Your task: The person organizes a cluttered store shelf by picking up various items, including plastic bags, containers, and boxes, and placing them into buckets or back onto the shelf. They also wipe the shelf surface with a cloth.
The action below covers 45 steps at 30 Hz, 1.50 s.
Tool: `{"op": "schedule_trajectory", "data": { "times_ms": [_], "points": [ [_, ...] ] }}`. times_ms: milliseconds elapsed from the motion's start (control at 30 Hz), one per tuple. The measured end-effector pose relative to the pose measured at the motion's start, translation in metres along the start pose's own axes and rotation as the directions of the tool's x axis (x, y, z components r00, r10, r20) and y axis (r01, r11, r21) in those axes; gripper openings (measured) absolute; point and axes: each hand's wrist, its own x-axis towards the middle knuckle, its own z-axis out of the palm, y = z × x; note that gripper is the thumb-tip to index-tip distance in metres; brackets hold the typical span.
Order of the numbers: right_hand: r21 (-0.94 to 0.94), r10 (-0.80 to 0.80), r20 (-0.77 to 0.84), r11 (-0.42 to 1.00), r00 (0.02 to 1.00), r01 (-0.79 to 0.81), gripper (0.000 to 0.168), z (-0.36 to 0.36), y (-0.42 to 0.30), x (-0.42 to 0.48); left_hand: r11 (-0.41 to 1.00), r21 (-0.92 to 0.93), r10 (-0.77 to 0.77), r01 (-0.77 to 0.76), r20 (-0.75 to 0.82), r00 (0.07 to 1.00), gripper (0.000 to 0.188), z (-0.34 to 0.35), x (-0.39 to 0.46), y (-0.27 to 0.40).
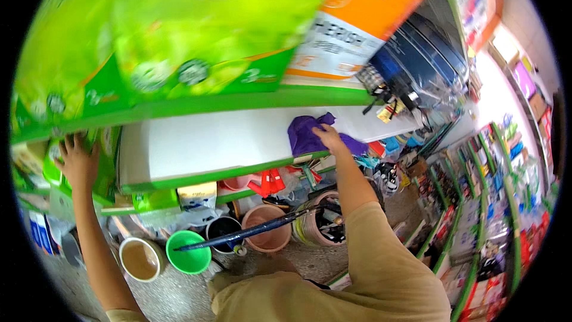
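Note:
My right hand (330,137) grips a crumpled purple cloth (306,136) on the bare white surface of a green-edged shelf (210,138). Part of the cloth spreads out to the right, beyond my wrist. At the left end of the same shelf, my left hand (78,163) has its fingers spread against green packages (106,156). It does not appear to grasp anything, though the contact of the fingertips is partly hidden by the shelf above.
Large green packages (201,31) and an orange-and-white pack (344,27) fill the shelf above. Below stand a cream bucket (140,259), a green bucket (190,259) and a pink bucket (267,230), crossed by a long dark-blue wrapped object (250,231). Stocked racks (464,232) rise at right.

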Motion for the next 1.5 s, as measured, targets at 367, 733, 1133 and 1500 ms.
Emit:
{"op": "schedule_trajectory", "data": {
  "times_ms": [367,733,1133,1500],
  "points": [
    [-0.256,-0.746,0.326,0.521,0.58,0.814,0.037,0.123,-0.065,-0.021,0.511,-0.584,0.629,-0.631,-0.246,0.737,0.077,0.002,-0.149,0.238],
    [-0.826,-0.271,0.118,0.508,0.955,0.246,0.025,-0.219,0.136,0.094,0.608,-0.248,0.742,-0.754,-0.159,0.651,0.084,0.052,-0.279,0.372],
    [-0.577,-0.533,-0.218,0.746,0.817,0.333,0.018,-0.249,0.078,0.11,0.459,-0.474,0.848,-0.751,-0.018,0.53,0.085,-0.002,-0.285,0.497],
    [-0.198,-0.685,0.171,0.681,0.708,0.705,0.049,-0.004,0.028,0.113,0.483,-0.518,0.825,-0.706,-0.002,0.565,0.032,0.019,-0.261,0.567]
  ]
}}
